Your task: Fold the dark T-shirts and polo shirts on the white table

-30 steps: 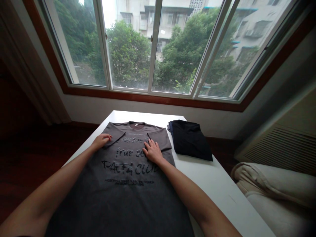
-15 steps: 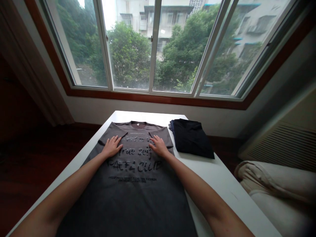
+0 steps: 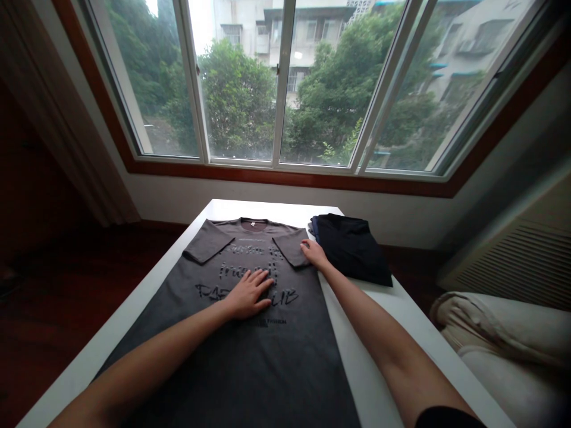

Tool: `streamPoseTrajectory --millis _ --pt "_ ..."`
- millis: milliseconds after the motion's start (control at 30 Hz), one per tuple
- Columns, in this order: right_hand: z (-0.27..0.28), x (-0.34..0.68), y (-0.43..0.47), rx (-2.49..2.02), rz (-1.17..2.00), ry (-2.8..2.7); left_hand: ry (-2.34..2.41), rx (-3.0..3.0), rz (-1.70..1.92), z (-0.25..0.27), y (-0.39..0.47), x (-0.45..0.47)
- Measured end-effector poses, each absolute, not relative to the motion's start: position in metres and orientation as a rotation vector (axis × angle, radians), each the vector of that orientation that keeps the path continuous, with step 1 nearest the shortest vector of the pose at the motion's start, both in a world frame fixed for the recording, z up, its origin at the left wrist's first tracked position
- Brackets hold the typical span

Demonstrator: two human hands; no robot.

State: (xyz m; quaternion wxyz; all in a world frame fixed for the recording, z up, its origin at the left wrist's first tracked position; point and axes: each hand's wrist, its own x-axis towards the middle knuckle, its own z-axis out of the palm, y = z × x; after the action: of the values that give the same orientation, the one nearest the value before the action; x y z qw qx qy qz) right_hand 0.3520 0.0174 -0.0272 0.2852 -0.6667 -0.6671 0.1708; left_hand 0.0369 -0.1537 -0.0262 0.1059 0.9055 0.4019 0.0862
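Note:
A dark grey T-shirt [image 3: 232,362] with black raised lettering lies front up, its collar at the far end and both short sleeves folded inward over the chest. My left hand [image 3: 250,293] rests flat on the lettering near the middle of the chest, fingers spread, covering part of the print. At the outer edge of the right sleeve is my right hand [image 3: 314,254], fingers extended onto the fabric and slightly bent. Just beyond it sits a stack of folded dark clothes [image 3: 352,246], black on top.
The shirt and stack lie on a white table [image 3: 379,333]. Beyond the far edge are a wall and a wide window [image 3: 241,169]. A rolled beige bundle [image 3: 504,327] is at the right, and a curtain [image 3: 102,196] hangs at the left.
My left hand has moved from the left sleeve toward me and right, onto the middle of the print. My right hand has slid outward to the sleeve's edge. The view has shifted slightly.

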Motion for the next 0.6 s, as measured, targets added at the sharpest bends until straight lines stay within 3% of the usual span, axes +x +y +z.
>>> streamPoseTrajectory --millis 300,600 --pt "-0.017 0.363 0.066 -1.959 0.56 -1.464 0.363 2.966 0.324 0.005 -0.273 0.143" --pt "-0.012 0.345 0.084 -1.689 0.801 -1.382 0.195 3.18 0.458 -0.02 -0.302 0.203"
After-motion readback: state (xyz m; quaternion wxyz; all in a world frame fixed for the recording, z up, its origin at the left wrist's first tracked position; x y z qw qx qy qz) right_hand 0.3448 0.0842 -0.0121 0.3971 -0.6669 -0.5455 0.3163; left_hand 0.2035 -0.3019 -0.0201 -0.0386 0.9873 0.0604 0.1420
